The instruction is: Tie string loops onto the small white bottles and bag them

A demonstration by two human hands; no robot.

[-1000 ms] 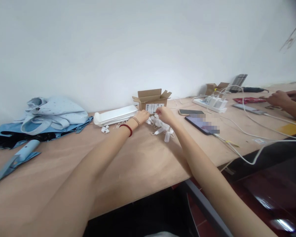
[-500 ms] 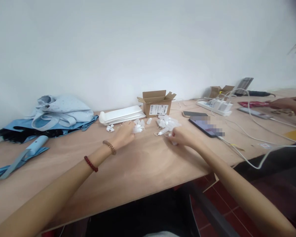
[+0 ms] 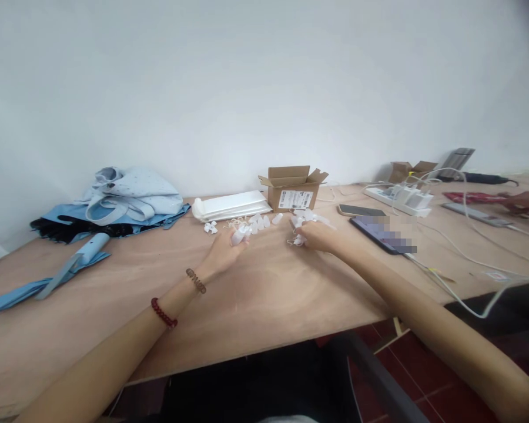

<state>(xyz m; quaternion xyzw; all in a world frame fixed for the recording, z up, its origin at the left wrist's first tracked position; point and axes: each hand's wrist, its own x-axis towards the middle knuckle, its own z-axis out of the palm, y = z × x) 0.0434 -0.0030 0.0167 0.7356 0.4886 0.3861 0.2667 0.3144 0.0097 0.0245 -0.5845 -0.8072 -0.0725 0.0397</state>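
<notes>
My left hand [image 3: 224,251], with two beaded bracelets on its wrist, is closed around a small translucent plastic tube [image 3: 239,236]. Just beyond it lie several small clear-white plastic caps [image 3: 259,222], and one loose cap [image 3: 277,218] lies apart to the right. My right hand [image 3: 316,235] reaches into a pile of translucent plastic tubes [image 3: 306,216] with thin loops. Its fingers are bent together at the pile's near side, and what they grip is mostly hidden. Left of the caps sits a cluster of small white pieces [image 3: 210,227].
An open cardboard box [image 3: 293,188] stands behind the pile, beside flat white packets [image 3: 233,205]. A blue umbrella [image 3: 92,247] and a pale bag [image 3: 132,191] lie left. Phones [image 3: 377,234], cables and a power strip [image 3: 401,200] are right. Another person's hand [image 3: 526,201] is far right.
The view has shifted, so the table's things sit farther right. A translucent tube now shows in my left hand's fingers. My right hand has moved farther into the pile.
</notes>
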